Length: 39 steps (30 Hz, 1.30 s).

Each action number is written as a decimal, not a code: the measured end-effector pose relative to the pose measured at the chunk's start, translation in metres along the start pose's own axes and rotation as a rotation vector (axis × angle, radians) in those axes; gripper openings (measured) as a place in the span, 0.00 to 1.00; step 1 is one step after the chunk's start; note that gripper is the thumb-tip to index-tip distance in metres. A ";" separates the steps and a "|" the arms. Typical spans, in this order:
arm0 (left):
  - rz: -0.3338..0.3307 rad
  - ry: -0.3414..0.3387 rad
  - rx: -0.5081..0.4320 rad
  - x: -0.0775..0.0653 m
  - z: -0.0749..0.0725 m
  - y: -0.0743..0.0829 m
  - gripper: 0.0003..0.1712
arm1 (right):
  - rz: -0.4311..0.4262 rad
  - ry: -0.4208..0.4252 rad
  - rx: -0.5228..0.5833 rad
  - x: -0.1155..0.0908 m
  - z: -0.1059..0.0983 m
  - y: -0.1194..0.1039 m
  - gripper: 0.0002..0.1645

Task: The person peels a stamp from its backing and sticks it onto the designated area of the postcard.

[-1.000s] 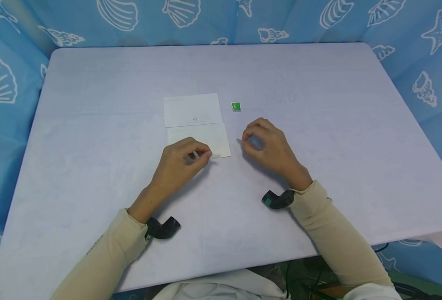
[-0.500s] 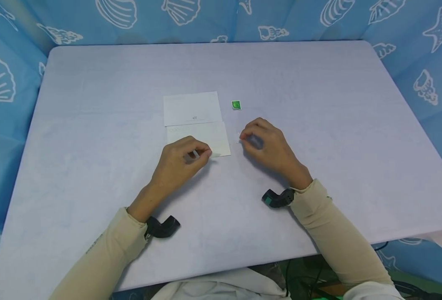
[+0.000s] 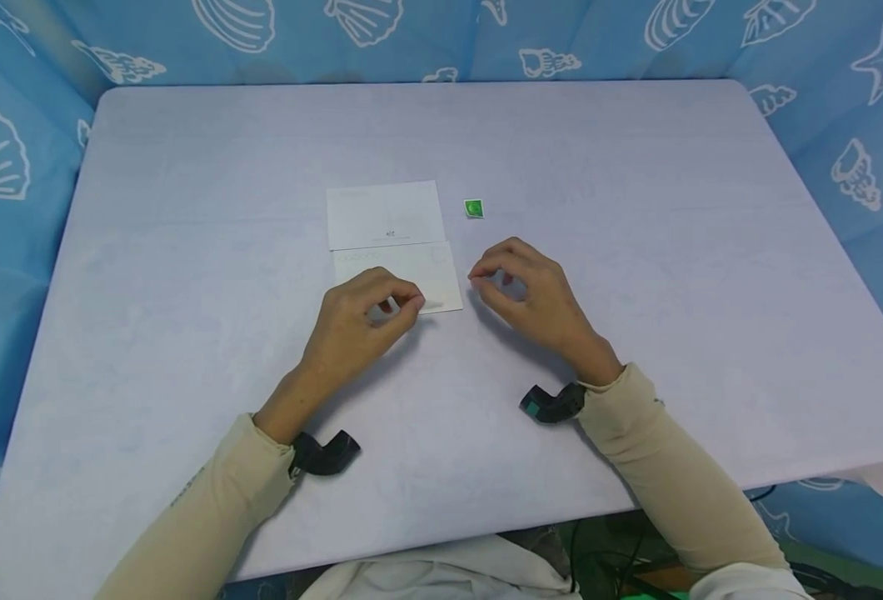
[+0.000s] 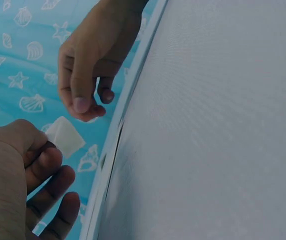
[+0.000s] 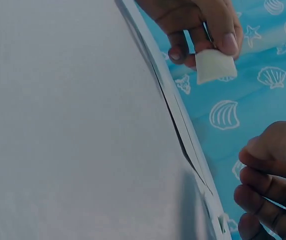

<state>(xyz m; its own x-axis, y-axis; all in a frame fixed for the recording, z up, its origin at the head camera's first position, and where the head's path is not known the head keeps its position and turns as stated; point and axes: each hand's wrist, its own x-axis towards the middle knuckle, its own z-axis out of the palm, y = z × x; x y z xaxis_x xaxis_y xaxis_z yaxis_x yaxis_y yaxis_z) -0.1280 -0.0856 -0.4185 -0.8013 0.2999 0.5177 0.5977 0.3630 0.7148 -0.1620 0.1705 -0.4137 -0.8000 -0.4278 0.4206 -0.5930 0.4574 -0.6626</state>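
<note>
A small pale square piece of paper [image 5: 215, 67] is pinched between thumb and index finger of my left hand [image 3: 359, 321]; the left wrist view also shows this pale square [image 4: 67, 137]. That hand hovers over the near edge of a white envelope or card [image 3: 432, 271], hiding part of it. My right hand [image 3: 539, 296] is raised just right of the same card, fingers loosely curled, thumb near the index tip. Nothing shows between the right fingers in either wrist view. Beyond it, a small green stamp-like square [image 3: 474, 208] with a white border lies flat.
A second white card [image 3: 385, 212], with a small dark mark near its lower edge, lies directly beyond the first. Both rest on a table with a pale cloth [image 3: 674, 250]. A blue shell-patterned curtain [image 3: 299, 50] surrounds the back and sides.
My right hand has shifted slightly left toward the card. A faint, clear or whitish bit at its fingertips half a second ago no longer shows. The left hand stays almost still.
</note>
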 end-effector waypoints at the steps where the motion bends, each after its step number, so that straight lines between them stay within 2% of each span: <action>1: 0.007 0.005 -0.001 0.000 0.000 0.000 0.02 | 0.009 -0.001 0.023 0.000 0.001 -0.002 0.05; 5: 0.026 0.019 -0.011 0.000 0.000 0.000 0.03 | 0.094 -0.040 0.163 0.000 0.004 -0.013 0.02; 11: 0.064 0.027 -0.001 0.001 0.000 0.000 0.03 | 0.242 -0.155 0.366 -0.003 0.011 -0.027 0.05; 19: 0.128 0.050 0.034 0.002 -0.001 -0.001 0.05 | 0.366 -0.213 0.386 -0.001 0.013 -0.030 0.10; 29: 0.204 0.043 0.039 0.002 -0.001 0.002 0.04 | 0.451 -0.271 0.479 -0.001 0.012 -0.032 0.13; 36: 0.216 0.038 0.050 0.002 -0.001 0.002 0.04 | 0.467 -0.216 0.504 -0.002 0.013 -0.033 0.13; 39: 0.193 0.041 0.036 0.002 -0.001 0.001 0.07 | 0.480 -0.185 0.506 -0.002 0.013 -0.033 0.12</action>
<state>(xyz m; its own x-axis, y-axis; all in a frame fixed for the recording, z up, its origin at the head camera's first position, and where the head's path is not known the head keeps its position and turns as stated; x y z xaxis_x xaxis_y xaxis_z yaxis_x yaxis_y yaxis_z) -0.1286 -0.0851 -0.4164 -0.6719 0.3308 0.6627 0.7401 0.3339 0.5838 -0.1399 0.1459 -0.4011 -0.9065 -0.4162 -0.0712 -0.0293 0.2301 -0.9727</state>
